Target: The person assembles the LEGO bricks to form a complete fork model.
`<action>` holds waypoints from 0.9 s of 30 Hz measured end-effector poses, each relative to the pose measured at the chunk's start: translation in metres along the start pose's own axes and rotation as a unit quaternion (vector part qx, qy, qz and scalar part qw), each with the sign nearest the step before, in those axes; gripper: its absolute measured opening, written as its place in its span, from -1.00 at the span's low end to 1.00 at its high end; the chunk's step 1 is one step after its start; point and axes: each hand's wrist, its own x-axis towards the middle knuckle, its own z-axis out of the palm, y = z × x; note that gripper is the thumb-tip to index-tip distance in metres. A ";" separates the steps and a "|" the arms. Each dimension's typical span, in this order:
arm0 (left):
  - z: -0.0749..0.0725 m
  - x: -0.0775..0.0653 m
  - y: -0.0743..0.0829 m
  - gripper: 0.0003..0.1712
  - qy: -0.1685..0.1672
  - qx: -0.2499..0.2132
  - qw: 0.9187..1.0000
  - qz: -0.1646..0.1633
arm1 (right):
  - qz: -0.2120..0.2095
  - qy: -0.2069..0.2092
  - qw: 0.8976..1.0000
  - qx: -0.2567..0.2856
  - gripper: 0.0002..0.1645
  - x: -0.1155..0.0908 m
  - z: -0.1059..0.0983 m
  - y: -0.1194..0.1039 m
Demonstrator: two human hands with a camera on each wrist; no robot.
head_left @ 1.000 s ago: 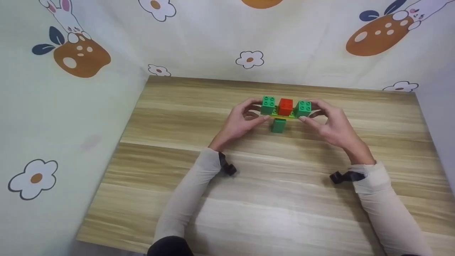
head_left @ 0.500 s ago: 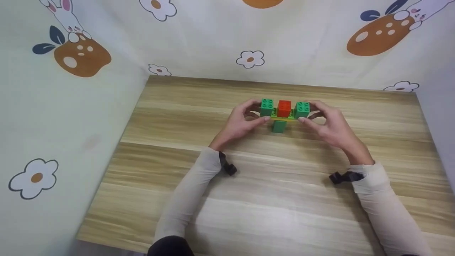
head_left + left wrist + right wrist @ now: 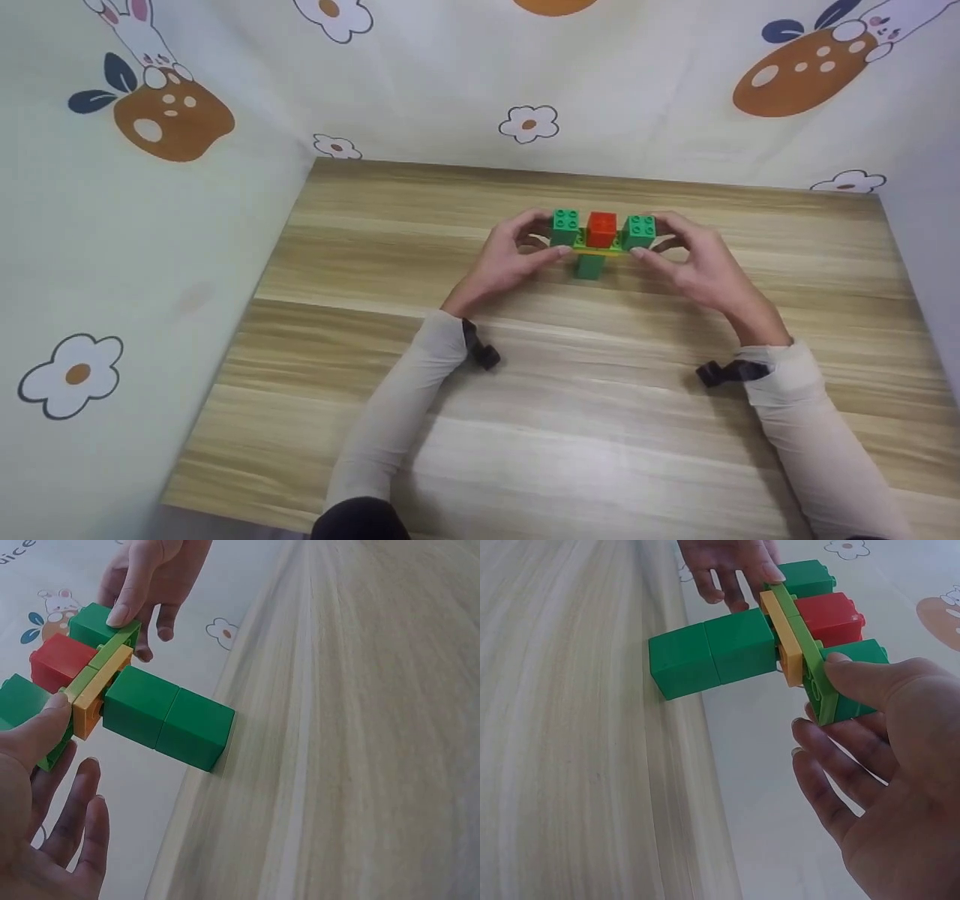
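Note:
Both hands hold a T-shaped toy building-block assembly. Its stem is two stacked green blocks, the lower end seemingly on the tabletop. Across the stem lies a yellow-orange plate with light green plates over it. On top sit a red block in the middle, a left green block and a right green block. My left hand pinches the left end between thumb and fingers. At the other end, my right hand does likewise. Fingertips behind the blocks are partly hidden.
A wood-grain table spreads beneath the hands. Pale curtain-like walls with printed flowers and rabbits stand behind it and at the sides. Black wrist-camera mounts sit by the cuffs.
The assembly has tilted slightly, its top blocks sitting a little lower in the head view than one second ago. Both hands keep their grip and have barely moved.

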 end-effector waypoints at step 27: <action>-0.002 0.000 -0.003 -0.40 0.001 0.016 1.000 -0.012 | 0.020 0.000 1.000 -0.018 -0.56 -0.001 0.000 0.002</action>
